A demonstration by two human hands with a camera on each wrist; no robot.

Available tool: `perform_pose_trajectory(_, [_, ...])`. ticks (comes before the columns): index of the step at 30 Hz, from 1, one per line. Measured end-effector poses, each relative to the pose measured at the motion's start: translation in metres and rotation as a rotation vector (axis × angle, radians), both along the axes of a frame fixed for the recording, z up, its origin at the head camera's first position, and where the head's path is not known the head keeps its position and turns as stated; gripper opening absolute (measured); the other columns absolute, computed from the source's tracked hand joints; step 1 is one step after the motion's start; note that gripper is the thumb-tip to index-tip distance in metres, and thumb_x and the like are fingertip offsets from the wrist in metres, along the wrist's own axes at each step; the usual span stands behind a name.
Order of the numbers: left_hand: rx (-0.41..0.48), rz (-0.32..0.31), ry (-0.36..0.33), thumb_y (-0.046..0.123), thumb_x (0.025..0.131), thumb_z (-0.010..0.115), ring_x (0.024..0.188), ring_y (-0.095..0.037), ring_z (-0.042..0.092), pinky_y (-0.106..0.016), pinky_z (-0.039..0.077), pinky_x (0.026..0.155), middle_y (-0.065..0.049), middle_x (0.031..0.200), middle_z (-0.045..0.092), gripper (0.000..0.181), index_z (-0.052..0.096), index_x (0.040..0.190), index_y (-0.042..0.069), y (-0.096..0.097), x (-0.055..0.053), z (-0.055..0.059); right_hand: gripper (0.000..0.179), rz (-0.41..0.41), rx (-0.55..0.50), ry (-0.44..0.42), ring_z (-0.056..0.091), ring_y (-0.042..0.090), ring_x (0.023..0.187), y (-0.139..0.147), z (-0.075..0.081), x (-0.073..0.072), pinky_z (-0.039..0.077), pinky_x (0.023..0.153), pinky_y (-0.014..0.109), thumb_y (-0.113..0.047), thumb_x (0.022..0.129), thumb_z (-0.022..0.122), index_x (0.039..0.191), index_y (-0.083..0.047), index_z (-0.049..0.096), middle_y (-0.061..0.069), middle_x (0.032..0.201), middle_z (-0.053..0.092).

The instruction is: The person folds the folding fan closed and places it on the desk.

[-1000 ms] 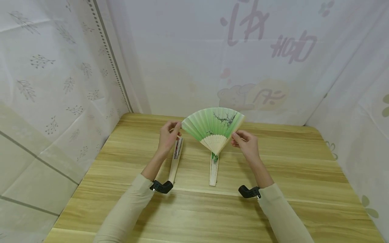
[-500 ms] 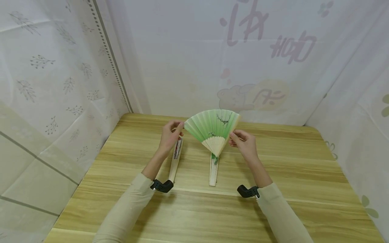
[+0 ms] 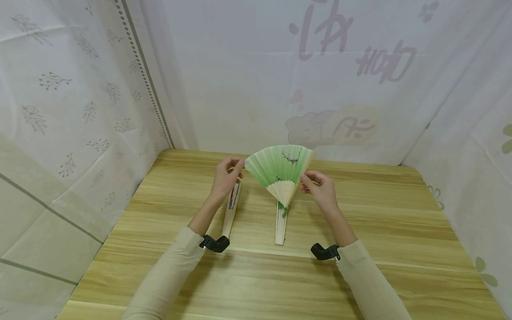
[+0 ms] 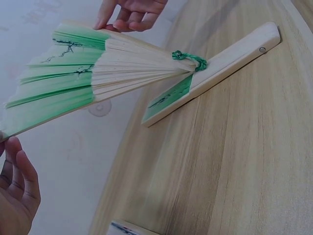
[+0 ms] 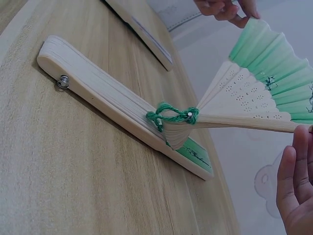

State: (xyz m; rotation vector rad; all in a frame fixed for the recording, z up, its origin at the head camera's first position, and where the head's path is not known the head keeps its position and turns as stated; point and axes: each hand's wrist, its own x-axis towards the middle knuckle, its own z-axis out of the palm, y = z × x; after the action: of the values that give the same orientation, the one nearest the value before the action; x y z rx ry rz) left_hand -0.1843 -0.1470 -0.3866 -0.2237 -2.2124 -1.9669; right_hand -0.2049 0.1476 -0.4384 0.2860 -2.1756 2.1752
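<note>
A green folding fan (image 3: pixel 276 166) with a dark branch print and pale ribs is partly spread and held up over the table. My left hand (image 3: pixel 226 177) pinches its left outer edge; my right hand (image 3: pixel 321 189) pinches the right guard stick. A green cord (image 5: pixel 173 116) is knotted at the fan's pivot. Beneath the pivot lies a second fan (image 3: pixel 281 229), folded, with pale sticks and a green printed part. Another folded fan (image 3: pixel 230 211) with a dark and red print lies below my left hand, its far end close to the fingers.
The wooden table (image 3: pixel 360 275) carries the folded fans. A patterned cloth (image 3: pixel 240 80) hangs behind it, with more cloth on both sides. Each wrist wears a black camera mount, the left one (image 3: pixel 215 244) close to the left folded fan's near end.
Both hands have come slightly closer together, so the green fan's spread has narrowed. Its pivot has shifted a little downward. The two folded fans lie where they were.
</note>
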Motion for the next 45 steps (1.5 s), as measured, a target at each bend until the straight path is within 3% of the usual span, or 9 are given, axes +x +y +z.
perform_pose_trajectory(2, [0.000, 0.001, 0.005, 0.006, 0.106, 0.054, 0.074, -0.024, 0.059, -0.031, 0.054, 0.064, -0.009, 0.098, 0.062, 0.024, 0.060, 0.118, -0.014, 0.001, -0.001, 0.000, 0.026, 0.006, -0.002, -0.003, 0.067, 0.037, 0.086, -0.001, 0.000, 0.000, 0.058, 0.081, 0.049, -0.007, 0.101, 0.066, 0.115, 0.014, 0.065, 0.029, 0.103, 0.064])
perform_pose_trajectory(7, [0.026, -0.001, 0.013, 0.009, 0.107, 0.054, 0.078, -0.038, 0.058, -0.029, 0.053, 0.062, -0.010, 0.099, 0.062, 0.026, 0.061, 0.120, -0.012, -0.001, -0.017, -0.018, 0.027, -0.002, -0.001, -0.010, 0.067, 0.030, 0.083, -0.001, 0.001, 0.000, 0.059, 0.080, 0.043, -0.009, 0.100, 0.067, 0.114, 0.014, 0.065, 0.025, 0.101, 0.065])
perform_pose_trajectory(14, [0.056, 0.007, 0.029, 0.015, 0.106, 0.058, 0.072, -0.019, 0.058, -0.024, 0.052, 0.060, -0.008, 0.098, 0.063, 0.025, 0.063, 0.117, -0.006, 0.003, -0.027, -0.030, 0.026, -0.009, 0.005, 0.006, 0.068, 0.027, 0.080, -0.005, 0.000, 0.000, 0.059, 0.080, 0.046, -0.011, 0.099, 0.068, 0.111, 0.012, 0.066, 0.022, 0.096, 0.066])
perform_pose_trajectory(17, [0.066, 0.008, 0.042, 0.017, 0.106, 0.059, 0.072, -0.021, 0.058, -0.024, 0.051, 0.061, -0.009, 0.098, 0.063, 0.025, 0.064, 0.115, -0.005, 0.005, -0.027, -0.031, 0.024, -0.007, 0.001, 0.009, 0.068, 0.029, 0.080, -0.007, 0.000, 0.000, 0.059, 0.079, 0.045, -0.010, 0.099, 0.069, 0.111, 0.012, 0.066, 0.021, 0.095, 0.066])
perform_pose_trajectory(26, [0.091, 0.006, 0.026, 0.019, 0.106, 0.058, 0.075, -0.027, 0.058, -0.025, 0.051, 0.062, -0.011, 0.100, 0.062, 0.026, 0.063, 0.117, -0.005, 0.010, -0.028, -0.028, 0.025, 0.000, 0.009, 0.008, 0.068, 0.029, 0.080, -0.007, -0.001, -0.001, 0.060, 0.078, 0.042, -0.010, 0.099, 0.068, 0.112, 0.012, 0.066, 0.020, 0.095, 0.066])
perform_pose_trajectory(31, [0.106, -0.006, 0.007, 0.014, 0.107, 0.056, 0.075, -0.026, 0.057, -0.026, 0.051, 0.061, -0.024, 0.106, 0.060, 0.026, 0.062, 0.119, -0.009, 0.012, -0.028, -0.025, 0.025, 0.014, 0.003, 0.007, 0.068, 0.037, 0.084, -0.008, 0.001, 0.001, 0.060, 0.075, 0.035, -0.008, 0.100, 0.067, 0.114, 0.013, 0.066, 0.025, 0.098, 0.065])
perform_pose_trajectory(37, [0.109, -0.007, -0.013, 0.008, 0.107, 0.055, 0.079, -0.038, 0.056, -0.027, 0.051, 0.063, -0.033, 0.110, 0.058, 0.024, 0.060, 0.118, -0.012, 0.017, -0.015, -0.004, 0.024, 0.009, -0.005, 0.012, 0.069, 0.032, 0.080, -0.011, 0.002, 0.001, 0.060, 0.073, 0.034, -0.006, 0.099, 0.067, 0.112, 0.014, 0.065, 0.022, 0.094, 0.066])
perform_pose_trajectory(41, [0.112, -0.004, -0.003, 0.008, 0.106, 0.055, 0.077, -0.034, 0.058, -0.027, 0.052, 0.064, -0.030, 0.106, 0.059, 0.023, 0.060, 0.116, -0.013, 0.020, -0.010, 0.003, 0.022, 0.002, 0.002, 0.010, 0.068, 0.027, 0.077, -0.012, 0.002, 0.000, 0.060, 0.075, 0.039, -0.006, 0.099, 0.067, 0.110, 0.013, 0.066, 0.018, 0.092, 0.066])
perform_pose_trajectory(45, [0.111, 0.000, -0.001, 0.007, 0.106, 0.056, 0.072, -0.019, 0.058, -0.027, 0.052, 0.063, -0.015, 0.098, 0.062, 0.022, 0.060, 0.115, -0.012, 0.021, -0.010, 0.003, 0.020, -0.007, 0.009, 0.001, 0.067, 0.022, 0.076, -0.014, 0.001, -0.001, 0.059, 0.078, 0.045, -0.007, 0.099, 0.068, 0.108, 0.011, 0.067, 0.017, 0.092, 0.066])
